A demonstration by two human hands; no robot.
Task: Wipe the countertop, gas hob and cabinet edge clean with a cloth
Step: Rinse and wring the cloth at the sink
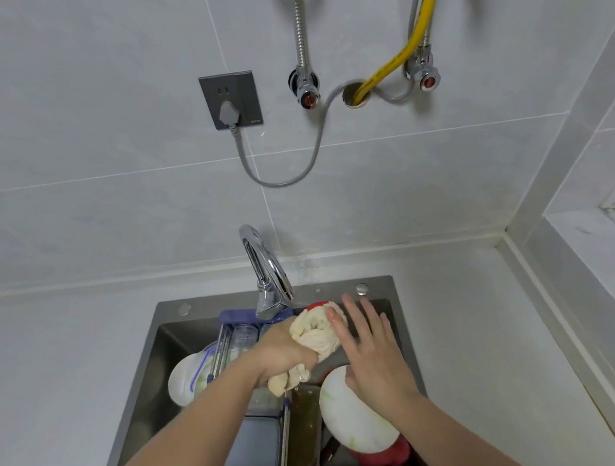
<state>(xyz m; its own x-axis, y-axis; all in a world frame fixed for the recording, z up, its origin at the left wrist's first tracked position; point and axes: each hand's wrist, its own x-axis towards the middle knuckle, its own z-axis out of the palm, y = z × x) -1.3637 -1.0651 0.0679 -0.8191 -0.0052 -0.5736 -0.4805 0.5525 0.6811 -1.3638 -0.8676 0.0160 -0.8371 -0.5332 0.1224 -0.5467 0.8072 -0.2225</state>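
A: Where is the cloth [319,336]?

B: Over the sink [148,380], just under the tap [269,278]. The left hand [282,352] squeezes it in a fist. It is bunched up in a roll.

A: And the right hand [371,351]?

B: Its fingers are straight and spread. It lies flat against the cloth's side, at 3 o'clock from it.

A: How will the cloth feel?

B: Soft and floppy, I think. Maybe wet and a bit heavy. It won't break. Hold it round the middle so no ends hang down.

A: What is under it?

B: Dishes. A white plate [354,411] at 5 o'clock, a white bowl [190,378] at 9 o'clock, a blue rack [251,456] below.

A: And around?

B: A pale countertop [42,392] on both sides of the sink. Grey wall tiles at 12 o'clock, with a plug socket [231,100] and a yellow hose [409,42]. I can't see the gas hob.
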